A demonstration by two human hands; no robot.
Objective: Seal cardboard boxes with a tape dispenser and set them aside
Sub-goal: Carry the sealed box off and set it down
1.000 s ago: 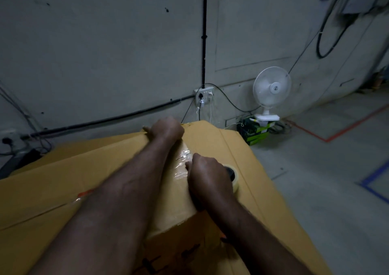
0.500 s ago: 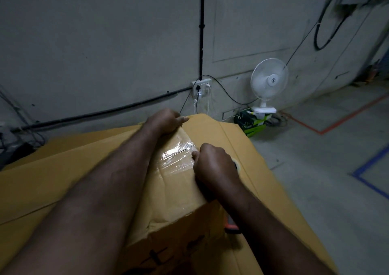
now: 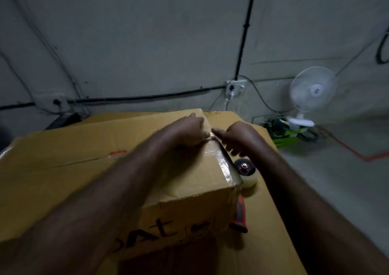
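Head view: a small cardboard box (image 3: 189, 182) sits mid-frame on a wide cardboard-covered surface (image 3: 63, 169), with its printed side facing me. A clear tape strip (image 3: 224, 166) runs near-to-far along the box's right top edge, and that is the long axis that matters.

Both hands are at the far end of that strip, close together and almost touching. The left hand (image 3: 189, 131) lies on the box top, knuckles up, fingers bent at the tape end. It is blurred, so I cannot tell whether it pinches or presses. The right hand (image 3: 237, 136) is just right of it, thumb pointing left at the tape, the other fingers spread down the box's right side and gripping nothing.

The tape dispenser (image 3: 245, 174) lies on the surface just beside the box's right face. Its roll is at the far end and its red handle (image 3: 240, 213) points toward me, roughly parallel to the strip. It sits nearer to me than the right hand, which is the closer one; the left would have to cross the box.

My read is that the strip is being rubbed down, and the next step is either the dispenser again or lifting the box off. The box wall hides part of the dispenser, but the approach from the right looks open.

A fan (image 3: 311, 91) and a wall socket (image 3: 235, 87) stand at the far wall, well apart from the work.
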